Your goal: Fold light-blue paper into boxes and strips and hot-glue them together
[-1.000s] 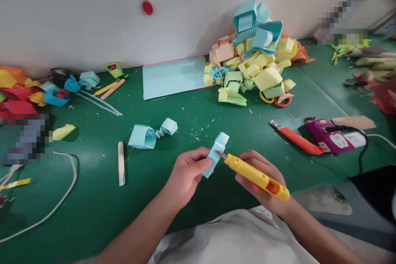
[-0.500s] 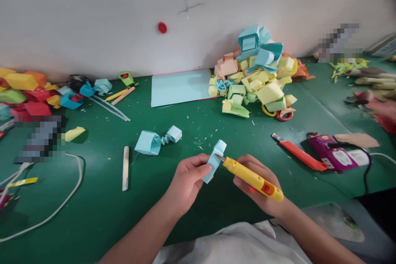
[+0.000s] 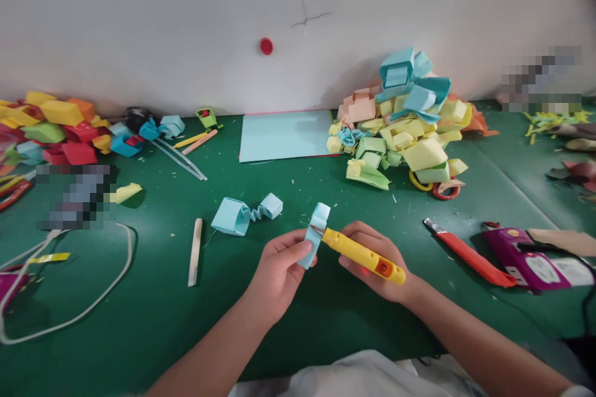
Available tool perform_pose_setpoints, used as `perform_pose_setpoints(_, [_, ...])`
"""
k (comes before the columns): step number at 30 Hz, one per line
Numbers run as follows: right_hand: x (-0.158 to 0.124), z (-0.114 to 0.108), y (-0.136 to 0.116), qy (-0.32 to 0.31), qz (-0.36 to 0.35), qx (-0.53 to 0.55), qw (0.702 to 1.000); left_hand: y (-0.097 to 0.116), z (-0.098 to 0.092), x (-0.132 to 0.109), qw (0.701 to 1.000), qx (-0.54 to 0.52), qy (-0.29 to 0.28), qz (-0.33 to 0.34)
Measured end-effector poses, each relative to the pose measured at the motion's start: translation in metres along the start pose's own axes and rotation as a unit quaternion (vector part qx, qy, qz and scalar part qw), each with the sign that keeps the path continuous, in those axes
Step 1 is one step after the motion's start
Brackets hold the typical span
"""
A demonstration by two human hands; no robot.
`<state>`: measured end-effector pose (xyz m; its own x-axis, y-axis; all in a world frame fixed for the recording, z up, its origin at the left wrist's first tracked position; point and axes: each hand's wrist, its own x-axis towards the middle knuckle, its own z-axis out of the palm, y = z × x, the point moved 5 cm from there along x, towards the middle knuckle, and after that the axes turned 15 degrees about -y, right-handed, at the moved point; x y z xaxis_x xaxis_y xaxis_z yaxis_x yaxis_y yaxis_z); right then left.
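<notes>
My left hand [image 3: 282, 267] pinches a small folded light-blue paper piece [image 3: 318, 218] between thumb and fingers. Wrapped round a yellow pen-like tool [image 3: 363, 253] is my right hand [image 3: 372, 260]; a red glow shows by its fingers. The tool's thin metal tip touches or nearly touches the paper's face. Left of the hands lies a light-blue paper box [image 3: 230, 217], joined by a pleated strip to a smaller blue cube [image 3: 270, 205]. A flat wooden stick [image 3: 195, 252] rests further left.
Colourful folded paper is heaped at the back left [image 3: 60, 130] and back right [image 3: 410, 124]. A light-blue sheet [image 3: 286, 135] lies between. On the right are a red-handled cutter [image 3: 470, 257] and a purple device [image 3: 516, 257]. A white cable [image 3: 130, 254] loops at left.
The view has shifted, so the table items sit further right. The blue piece is more upright, and the right hand with the yellow tool has moved slightly left with it.
</notes>
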<state>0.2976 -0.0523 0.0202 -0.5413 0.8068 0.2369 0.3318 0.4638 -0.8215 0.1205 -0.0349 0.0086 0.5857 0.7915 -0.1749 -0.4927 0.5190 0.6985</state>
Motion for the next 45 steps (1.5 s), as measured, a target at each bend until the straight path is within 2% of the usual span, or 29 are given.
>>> perform_pose_setpoints(10, [-0.001, 0.003, 0.000, 0.001, -0.019, 0.010, 1.000, 0.001, -0.002, 0.000, 1.000, 0.004, 0.014, -0.011])
perform_pose_setpoints(19, [-0.004, 0.000, 0.001, 0.009, -0.028, 0.001, 1.000, 0.001, 0.000, 0.000, 1.000, 0.010, 0.004, -0.017])
perform_pose_setpoints(28, [-0.006, -0.007, 0.004, 0.044, 0.002, -0.017, 0.999, 0.001, 0.003, 0.001, 0.999, 0.019, -0.011, -0.029])
perform_pose_setpoints(34, [-0.005, -0.006, 0.002, 0.044, -0.001, -0.025, 0.999, 0.001, 0.004, -0.001, 0.999, 0.019, -0.002, -0.028])
perform_pose_setpoints(39, [-0.007, -0.009, -0.002, 0.036, -0.025, -0.037, 0.998, 0.003, 0.003, -0.001, 0.999, 0.031, 0.017, -0.017])
perform_pose_setpoints(45, [-0.011, -0.013, 0.000, 0.016, -0.034, -0.050, 0.998, 0.010, 0.003, -0.003, 0.993, 0.109, 0.039, 0.033])
